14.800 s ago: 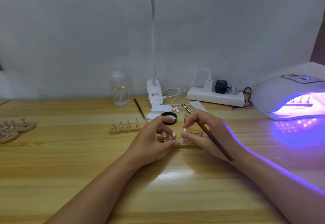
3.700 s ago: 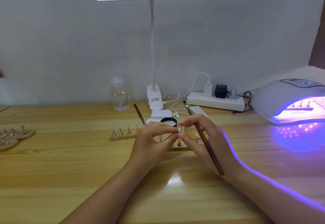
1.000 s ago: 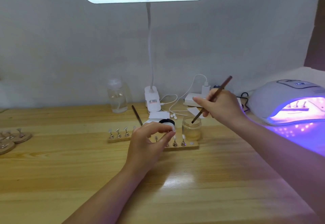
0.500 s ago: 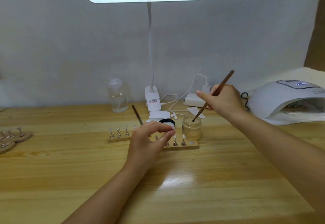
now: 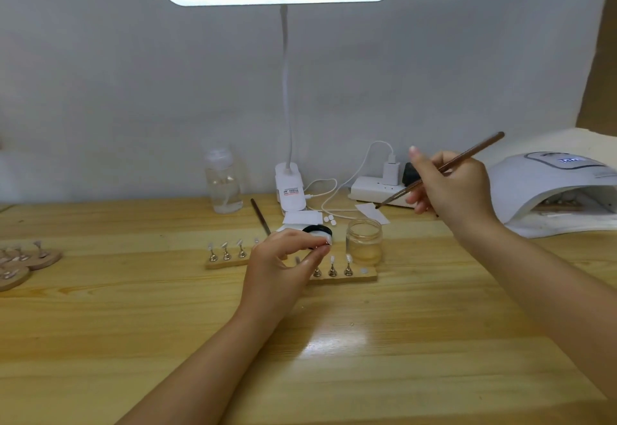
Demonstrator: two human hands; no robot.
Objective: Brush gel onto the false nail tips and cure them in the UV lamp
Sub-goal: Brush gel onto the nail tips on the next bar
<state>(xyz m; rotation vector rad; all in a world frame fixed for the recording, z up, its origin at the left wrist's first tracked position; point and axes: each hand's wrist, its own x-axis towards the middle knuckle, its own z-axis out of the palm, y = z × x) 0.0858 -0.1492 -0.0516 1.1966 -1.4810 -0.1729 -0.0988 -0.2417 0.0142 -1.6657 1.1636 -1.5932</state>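
Note:
My right hand [image 5: 450, 187] grips a brown gel brush [image 5: 444, 167] and holds it tilted in the air, its tip above and behind the small glass gel jar [image 5: 364, 241]. My left hand [image 5: 283, 264] pinches a false nail tip on its small stand [image 5: 325, 245] between thumb and forefinger, raised over the near wooden holder strip [image 5: 362, 277], which carries three more tips on stands [image 5: 332, 266]. A second strip with tips [image 5: 227, 254] lies to the left. The white UV lamp [image 5: 551, 187] sits at the right, its light off, with stands inside.
A desk lamp [image 5: 288, 187] stands behind the jar, with a power strip [image 5: 377, 187] and cables. A clear bottle [image 5: 223, 184] is at back left. A black lid [image 5: 317, 231], a spare brush [image 5: 260, 216], and round wooden stands [image 5: 23, 261] at far left lie on the table.
My right hand has lifted the brush out of the gel jar and up to the right. The UV lamp's purple light went out half a second ago. My left hand has stayed put.

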